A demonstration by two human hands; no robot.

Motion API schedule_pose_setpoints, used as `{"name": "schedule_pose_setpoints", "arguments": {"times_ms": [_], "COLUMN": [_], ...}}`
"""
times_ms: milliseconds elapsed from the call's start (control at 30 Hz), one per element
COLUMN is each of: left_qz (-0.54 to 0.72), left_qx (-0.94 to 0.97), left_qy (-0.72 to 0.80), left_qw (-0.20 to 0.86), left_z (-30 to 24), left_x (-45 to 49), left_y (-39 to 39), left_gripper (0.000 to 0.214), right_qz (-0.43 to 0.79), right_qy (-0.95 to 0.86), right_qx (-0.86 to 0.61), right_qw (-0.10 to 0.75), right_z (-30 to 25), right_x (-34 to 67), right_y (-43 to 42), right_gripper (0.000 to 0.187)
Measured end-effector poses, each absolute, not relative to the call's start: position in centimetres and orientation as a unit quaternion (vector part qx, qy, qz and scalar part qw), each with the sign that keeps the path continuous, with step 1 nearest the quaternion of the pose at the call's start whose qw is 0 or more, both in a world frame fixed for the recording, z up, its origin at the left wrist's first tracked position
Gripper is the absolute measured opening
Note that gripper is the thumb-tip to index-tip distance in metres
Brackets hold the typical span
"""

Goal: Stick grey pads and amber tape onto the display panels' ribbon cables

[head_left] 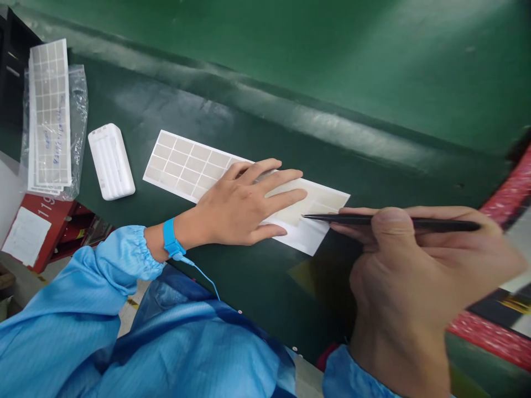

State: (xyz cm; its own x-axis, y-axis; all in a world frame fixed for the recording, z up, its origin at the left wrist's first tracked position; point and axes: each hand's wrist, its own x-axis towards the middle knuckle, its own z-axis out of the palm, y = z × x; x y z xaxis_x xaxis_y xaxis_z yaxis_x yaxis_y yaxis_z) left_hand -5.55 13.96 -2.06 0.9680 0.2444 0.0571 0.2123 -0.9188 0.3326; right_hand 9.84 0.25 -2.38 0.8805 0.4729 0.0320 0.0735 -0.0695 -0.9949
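My left hand (240, 204) lies flat with its fingers spread, pressing on a long white sheet of small tan square pads (182, 166). The sheet lies tilted across the dark green mat (232, 110). My right hand (410, 260) is shut on slim black tweezers (394, 222). Their tip sits just above the sheet's right part, near my left fingertips, and I cannot tell if it touches. My left hand hides the middle of the sheet. A blue wrist strap (171, 237) circles my left wrist, with a thin blue cord.
At the upper left, a stack of gridded sheets (48, 116) with blue handwriting rests on a clear plastic bag (78, 124). A white ribbed plastic block (111, 161) lies beside it. A red frame (41, 221) sits below the mat's left edge, and a red strip (493, 331) runs along the right.
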Motion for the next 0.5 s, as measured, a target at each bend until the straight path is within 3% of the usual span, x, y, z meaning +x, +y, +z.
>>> {"name": "schedule_pose_setpoints", "arguments": {"times_ms": [333, 500], "left_qz": [0.05, 0.059], "left_qx": [0.981, 0.982], "left_qy": [0.116, 0.11], "left_qw": [0.144, 0.141], "left_z": [-2.0, -2.0], "left_x": [-5.8, -5.8], "left_y": [13.9, 14.0], "left_gripper": [0.059, 0.057], "right_qz": [0.144, 0.151], "right_qy": [-0.184, -0.215], "right_qx": [-0.732, -0.669], "right_qw": [0.64, 0.695], "right_z": [-2.5, -1.3], "right_x": [9.4, 8.8], "right_y": [0.4, 0.6], "right_gripper": [0.027, 0.038]}}
